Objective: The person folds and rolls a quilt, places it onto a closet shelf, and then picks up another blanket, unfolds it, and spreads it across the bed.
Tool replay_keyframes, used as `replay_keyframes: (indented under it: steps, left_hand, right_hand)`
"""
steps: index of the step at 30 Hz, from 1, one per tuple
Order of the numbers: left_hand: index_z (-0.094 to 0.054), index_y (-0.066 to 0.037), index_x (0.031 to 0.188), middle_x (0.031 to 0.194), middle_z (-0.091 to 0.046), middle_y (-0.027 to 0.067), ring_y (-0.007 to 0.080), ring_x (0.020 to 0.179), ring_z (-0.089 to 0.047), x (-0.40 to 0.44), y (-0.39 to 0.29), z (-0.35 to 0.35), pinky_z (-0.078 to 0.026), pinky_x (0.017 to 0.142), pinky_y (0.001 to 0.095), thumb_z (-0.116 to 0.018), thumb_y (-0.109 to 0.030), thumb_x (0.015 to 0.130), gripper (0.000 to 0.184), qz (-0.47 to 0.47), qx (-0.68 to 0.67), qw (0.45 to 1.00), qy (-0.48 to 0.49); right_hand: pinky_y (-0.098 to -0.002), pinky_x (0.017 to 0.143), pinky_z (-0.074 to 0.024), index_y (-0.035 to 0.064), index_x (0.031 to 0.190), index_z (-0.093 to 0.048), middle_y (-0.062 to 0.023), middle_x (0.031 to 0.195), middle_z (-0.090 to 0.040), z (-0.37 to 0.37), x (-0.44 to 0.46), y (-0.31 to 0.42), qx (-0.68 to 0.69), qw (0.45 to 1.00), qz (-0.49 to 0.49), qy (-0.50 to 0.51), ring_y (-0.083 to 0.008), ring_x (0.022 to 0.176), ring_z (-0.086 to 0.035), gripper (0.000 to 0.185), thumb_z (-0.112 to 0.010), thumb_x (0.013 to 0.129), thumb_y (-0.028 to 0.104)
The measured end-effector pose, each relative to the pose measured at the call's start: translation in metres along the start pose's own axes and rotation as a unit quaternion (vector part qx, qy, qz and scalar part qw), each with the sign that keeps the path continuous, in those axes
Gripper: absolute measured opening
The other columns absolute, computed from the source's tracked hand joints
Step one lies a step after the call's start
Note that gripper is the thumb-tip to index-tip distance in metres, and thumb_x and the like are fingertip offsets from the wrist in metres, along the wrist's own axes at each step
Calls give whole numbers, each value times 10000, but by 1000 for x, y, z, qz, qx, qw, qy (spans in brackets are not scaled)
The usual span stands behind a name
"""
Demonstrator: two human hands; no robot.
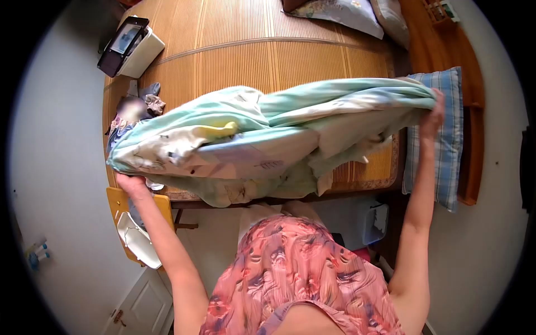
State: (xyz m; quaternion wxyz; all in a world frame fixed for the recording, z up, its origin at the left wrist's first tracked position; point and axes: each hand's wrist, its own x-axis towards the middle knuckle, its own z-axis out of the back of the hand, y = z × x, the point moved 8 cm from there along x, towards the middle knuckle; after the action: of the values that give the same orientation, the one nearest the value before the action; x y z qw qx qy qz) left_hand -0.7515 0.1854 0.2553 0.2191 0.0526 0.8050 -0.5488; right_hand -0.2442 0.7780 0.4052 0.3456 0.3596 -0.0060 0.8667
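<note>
A mint-green and white patterned blanket (pixel 268 134) is stretched between my hands above the bed mat. Its middle sags in loose folds. At the left end, my left hand (pixel 132 182) is closed on a corner of it. My right hand (pixel 433 114) grips the other end, in front of the blue checked pillow (pixel 446 145). The blanket covers part of the bamboo bed mat (pixel 223 61), and the fingertips of both hands are partly hidden by the cloth.
A white box with a dark lid (pixel 139 53) stands at the bed's far left, near some crumpled clothes (pixel 151 97). A wooden chair (pixel 114 201) with a white basket (pixel 137 240) is at lower left. Pillows (pixel 340 17) lie at the far right. A clear bin (pixel 374 223) stands below the bed edge.
</note>
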Motion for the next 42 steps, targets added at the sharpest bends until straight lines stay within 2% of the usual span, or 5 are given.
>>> replay_keyframes:
  steps: [7, 9, 29, 32, 42]
  left_hand:
    - [-478, -29, 1245, 1222, -514, 147, 294, 1110, -514, 79, 40, 106, -431, 926, 427, -416, -357, 897, 483, 46, 106, 993, -21]
    - [-518, -42, 1210, 1159, -561, 105, 283, 1045, -547, 90, 95, 144, -437, 892, 400, -496, -291, 890, 405, 9, 245, 969, 24]
    - [-323, -134, 1361, 1431, -276, 119, 242, 1384, -109, -237, 330, -266, -106, 1082, 536, -454, -74, 799, 580, -610, 569, 252, 490]
    - [-629, -102, 771, 646, -619, 110, 305, 682, -624, -216, 393, -220, -376, 924, 461, -501, -123, 749, 131, -400, 573, 222, 680]
    - [-637, 10, 892, 849, -627, 244, 390, 837, -608, -178, 252, 96, -477, 746, 461, -493, -235, 781, 305, 15, 828, 279, 486]
  right_hand:
    - [-336, 875, -428, 29, 1138, -512, -118, 1055, -576, 24, -160, -159, 511, 715, -452, -150, -232, 980, -554, 279, -507, 869, 103]
    - [-349, 914, -402, 19, 1185, -494, -151, 1122, -569, 14, -212, -129, -16, 956, -284, 78, -281, 1050, -536, 348, -476, 838, 41]
    - [-346, 825, -449, 27, 1142, -511, -121, 1120, -538, 254, -229, -51, -112, 908, -370, 162, -233, 954, -552, 385, -523, 882, 311]
    - [-378, 870, -444, 63, 1199, -475, -135, 1179, -515, 269, -284, -83, 82, 874, -478, 39, -259, 1038, -530, 371, -454, 914, 299]
    - [-297, 883, -410, -20, 1137, -551, -125, 1078, -608, 21, -325, 3, 177, 804, -474, 312, -202, 1014, -549, 340, -482, 811, 52]
